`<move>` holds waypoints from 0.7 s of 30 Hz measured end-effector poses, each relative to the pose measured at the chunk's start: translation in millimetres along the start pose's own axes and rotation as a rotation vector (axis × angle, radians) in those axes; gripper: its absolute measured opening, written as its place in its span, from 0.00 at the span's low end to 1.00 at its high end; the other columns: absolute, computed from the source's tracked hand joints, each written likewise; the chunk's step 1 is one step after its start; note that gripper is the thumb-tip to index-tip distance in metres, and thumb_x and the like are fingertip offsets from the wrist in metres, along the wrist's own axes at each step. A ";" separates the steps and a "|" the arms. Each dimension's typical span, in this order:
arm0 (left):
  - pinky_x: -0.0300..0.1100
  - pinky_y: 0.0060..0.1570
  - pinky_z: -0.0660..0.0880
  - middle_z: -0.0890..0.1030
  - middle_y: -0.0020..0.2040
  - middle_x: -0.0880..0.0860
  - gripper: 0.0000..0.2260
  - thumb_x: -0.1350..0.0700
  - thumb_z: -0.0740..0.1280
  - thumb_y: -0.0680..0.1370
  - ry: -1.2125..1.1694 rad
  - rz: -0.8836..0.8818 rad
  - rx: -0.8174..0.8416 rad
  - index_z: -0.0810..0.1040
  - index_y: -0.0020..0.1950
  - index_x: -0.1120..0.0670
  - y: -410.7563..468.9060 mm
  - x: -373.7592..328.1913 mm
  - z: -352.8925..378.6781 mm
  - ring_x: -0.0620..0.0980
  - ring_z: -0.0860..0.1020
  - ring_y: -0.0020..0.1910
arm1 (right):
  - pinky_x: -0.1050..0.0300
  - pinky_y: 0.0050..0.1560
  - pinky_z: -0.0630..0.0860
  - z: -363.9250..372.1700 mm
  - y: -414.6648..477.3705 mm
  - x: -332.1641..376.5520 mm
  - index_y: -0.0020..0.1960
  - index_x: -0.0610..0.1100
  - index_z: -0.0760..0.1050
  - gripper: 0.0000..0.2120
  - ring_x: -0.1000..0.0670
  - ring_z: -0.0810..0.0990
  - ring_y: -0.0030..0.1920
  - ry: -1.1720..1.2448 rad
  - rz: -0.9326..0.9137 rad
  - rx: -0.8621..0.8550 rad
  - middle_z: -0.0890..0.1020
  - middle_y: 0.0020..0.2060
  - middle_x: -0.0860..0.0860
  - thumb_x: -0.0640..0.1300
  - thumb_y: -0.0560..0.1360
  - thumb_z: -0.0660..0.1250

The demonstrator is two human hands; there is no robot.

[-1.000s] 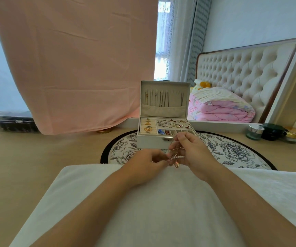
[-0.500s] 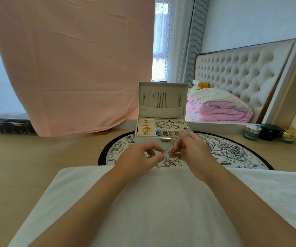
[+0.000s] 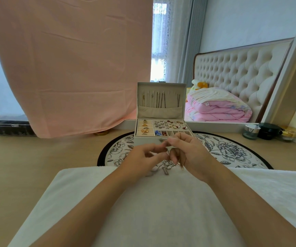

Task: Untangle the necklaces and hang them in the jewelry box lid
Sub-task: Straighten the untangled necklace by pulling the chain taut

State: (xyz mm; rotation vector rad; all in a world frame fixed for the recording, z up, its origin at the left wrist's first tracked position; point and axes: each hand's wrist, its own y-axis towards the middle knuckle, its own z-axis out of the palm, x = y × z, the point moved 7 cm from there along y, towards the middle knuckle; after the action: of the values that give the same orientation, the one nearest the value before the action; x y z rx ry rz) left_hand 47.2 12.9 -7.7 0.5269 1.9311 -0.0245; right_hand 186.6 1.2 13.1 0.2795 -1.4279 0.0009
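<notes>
An open cream jewelry box (image 3: 147, 138) stands on a round floral mat. Its upright lid (image 3: 161, 86) has several chains hanging above a fabric pocket, and its tray holds rings and earrings. Just in front of the box, my left hand (image 3: 143, 159) and my right hand (image 3: 188, 155) meet fingertip to fingertip, both pinching a tangle of thin necklaces (image 3: 166, 169). Part of the tangle, with small pendants, dangles onto the far edge of a white towel (image 3: 161, 211). My fingers hide most of the chains.
The round floral mat (image 3: 232, 154) lies on a wooden tabletop. Small cosmetic jars (image 3: 268, 131) and a white box stand at the right. A pink cloth (image 3: 69, 68) hangs behind at the left, and a mirror behind shows a bed.
Both hands have risen slightly toward the box and drawn close together again. More of the necklace tangle now hangs below the fingers onto the towel's edge.
</notes>
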 end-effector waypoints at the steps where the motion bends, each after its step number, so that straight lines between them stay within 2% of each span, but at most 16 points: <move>1: 0.46 0.52 0.80 0.86 0.46 0.46 0.04 0.52 0.72 0.78 -0.075 -0.018 -0.001 0.86 0.50 0.44 -0.3 -0.9 1.6 0.49 0.83 0.49 | 0.54 0.33 0.70 1.1 0.0 0.1 0.35 0.46 0.75 0.13 0.48 0.72 0.25 -0.022 0.001 0.007 0.84 0.45 0.41 0.40 0.79 0.67; 3: 0.45 0.54 0.78 0.87 0.45 0.51 0.04 0.54 0.72 0.78 -0.129 -0.060 -0.034 0.86 0.47 0.50 1.4 1.4 0.9 0.51 0.83 0.51 | 0.53 0.34 0.70 1.2 -0.6 0.4 0.38 0.43 0.72 0.10 0.47 0.72 0.27 -0.031 0.003 0.013 0.84 0.44 0.41 0.42 0.77 0.68; 5: 0.44 0.56 0.77 0.86 0.46 0.54 0.07 0.57 0.68 0.80 -0.206 -0.146 -0.056 0.84 0.44 0.53 5.2 6.0 -0.3 0.51 0.83 0.49 | 0.54 0.35 0.71 -2.1 -1.2 2.8 0.39 0.42 0.71 0.10 0.47 0.71 0.29 -0.064 -0.007 0.001 0.83 0.39 0.42 0.42 0.76 0.68; 7: 0.46 0.55 0.77 0.82 0.41 0.57 0.12 0.63 0.59 0.81 -0.474 -0.223 -0.091 0.78 0.41 0.57 9.2 9.0 -3.7 0.51 0.82 0.41 | 0.56 0.35 0.70 -9.0 -1.7 5.1 0.37 0.43 0.71 0.11 0.49 0.70 0.28 -0.158 -0.021 -0.045 0.79 0.31 0.45 0.39 0.77 0.70; 9: 0.49 0.54 0.75 0.75 0.33 0.54 0.13 0.63 0.54 0.82 -0.745 -0.191 -0.096 0.70 0.39 0.58 9.7 3.0 -9.1 0.52 0.79 0.36 | 0.60 0.32 0.70 -16.7 -2.0 3.3 0.38 0.43 0.72 0.12 0.51 0.69 0.28 -0.280 -0.011 -0.113 0.75 0.28 0.50 0.35 0.75 0.72; 11: 0.51 0.56 0.73 0.67 0.28 0.52 0.14 0.61 0.53 0.83 -0.812 -0.127 -0.090 0.67 0.38 0.57 9.6 -6.1 -16.9 0.53 0.74 0.32 | 0.61 0.33 0.71 -20.4 -0.7 -1.8 0.38 0.44 0.74 0.11 0.53 0.72 0.30 -0.421 0.003 -0.160 0.76 0.28 0.53 0.35 0.73 0.75; 13: 0.53 0.58 0.74 0.62 0.25 0.50 0.15 0.62 0.53 0.84 -0.736 -0.139 -0.103 0.67 0.37 0.57 9.3 -10.2 -22.6 0.49 0.68 0.25 | 0.60 0.36 0.73 -23.4 1.1 -4.2 0.38 0.46 0.76 0.12 0.53 0.73 0.32 -0.564 -0.026 -0.217 0.76 0.30 0.53 0.34 0.71 0.75; 14: 0.53 0.56 0.76 0.62 0.24 0.49 0.15 0.63 0.54 0.84 -0.659 -0.160 -0.108 0.67 0.37 0.58 8.3 -11.5 -25.1 0.47 0.65 0.23 | 0.59 0.37 0.73 -26.1 2.3 -4.2 0.38 0.47 0.77 0.11 0.53 0.73 0.32 -0.640 -0.054 -0.259 0.76 0.31 0.52 0.34 0.71 0.74; 16: 0.49 0.40 0.77 0.64 0.24 0.47 0.12 0.63 0.58 0.83 -0.391 -0.111 -0.115 0.71 0.39 0.58 6.8 -14.7 -32.5 0.47 0.62 0.23 | 0.59 0.35 0.73 -32.3 3.1 -0.9 0.41 0.47 0.77 0.10 0.53 0.71 0.31 -0.702 -0.103 -0.348 0.73 0.31 0.51 0.33 0.73 0.71; 18: 0.42 0.31 0.67 0.66 0.26 0.47 0.08 0.62 0.63 0.81 -0.176 -0.013 -0.113 0.75 0.41 0.57 4.3 -17.9 -36.5 0.47 0.62 0.26 | 0.54 0.33 0.75 -37.8 3.6 1.2 0.44 0.46 0.77 0.08 0.51 0.71 0.31 -0.613 -0.129 -0.412 0.70 0.31 0.51 0.33 0.75 0.70; 19: 0.41 0.30 0.64 0.67 0.27 0.48 0.08 0.61 0.64 0.80 -0.159 -0.003 -0.105 0.76 0.42 0.56 3.3 -16.5 -37.0 0.47 0.62 0.27 | 0.52 0.33 0.76 -40.2 4.0 1.3 0.45 0.46 0.77 0.07 0.49 0.72 0.32 -0.568 -0.132 -0.433 0.70 0.32 0.50 0.35 0.76 0.70; 21: 0.40 0.29 0.64 0.67 0.30 0.49 0.09 0.62 0.63 0.81 -0.237 -0.001 -0.070 0.75 0.41 0.56 3.2 -14.0 -34.6 0.47 0.62 0.28 | 0.50 0.36 0.76 -42.3 3.8 2.0 0.47 0.47 0.77 0.05 0.49 0.73 0.34 -0.523 -0.131 -0.461 0.74 0.34 0.49 0.39 0.78 0.70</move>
State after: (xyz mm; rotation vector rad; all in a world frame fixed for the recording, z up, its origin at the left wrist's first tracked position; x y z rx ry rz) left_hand 22.8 19.8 19.9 0.4550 1.6949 -0.0194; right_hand 227.5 12.6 10.9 -0.0159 -1.8727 -0.5352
